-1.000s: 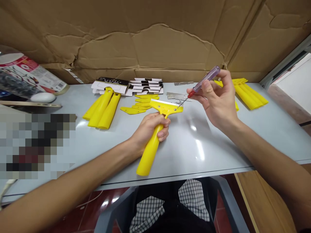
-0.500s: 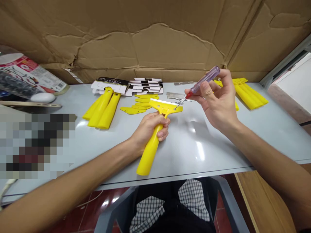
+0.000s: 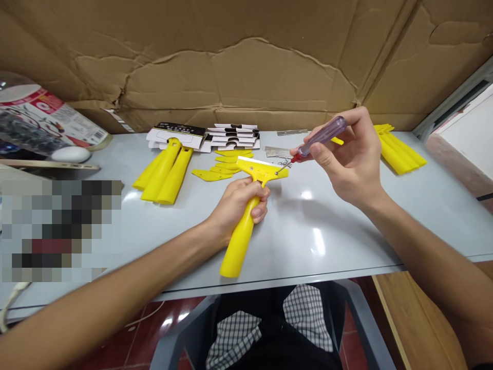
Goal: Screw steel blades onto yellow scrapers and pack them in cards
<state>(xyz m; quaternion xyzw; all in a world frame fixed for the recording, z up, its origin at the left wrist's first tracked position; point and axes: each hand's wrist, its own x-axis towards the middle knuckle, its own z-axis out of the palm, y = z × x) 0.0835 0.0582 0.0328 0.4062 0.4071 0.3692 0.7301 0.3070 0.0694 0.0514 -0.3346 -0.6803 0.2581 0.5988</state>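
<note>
My left hand [image 3: 241, 205] is wrapped round the neck of a yellow scraper [image 3: 239, 241], its wide head pointing away from me and its handle towards the table's front edge. A pale metal blade strip runs along the head's far edge. In my right hand [image 3: 350, 159] is a screwdriver [image 3: 322, 135] with a clear purple handle and a red collar. Its tip meets a screw at the right side of the scraper head, and the shaft slants up to the right. Small screws [image 3: 285, 163] lie just behind the head.
Yellow handles lie at left [image 3: 164, 174] and right [image 3: 400, 151]. Several flat yellow plates [image 3: 223, 165], folded cards [image 3: 234, 136] and metal blades [image 3: 277, 152] are behind the scraper. A cardboard sheet [image 3: 246, 72] walls off the back. A white mouse [image 3: 71, 154] and a plastic container [image 3: 57, 115] stand left.
The screwdriver handle has dipped lower and my right hand's fingers have shifted along it, its tip staying at the same screw. The scraper in my left hand has barely moved.
</note>
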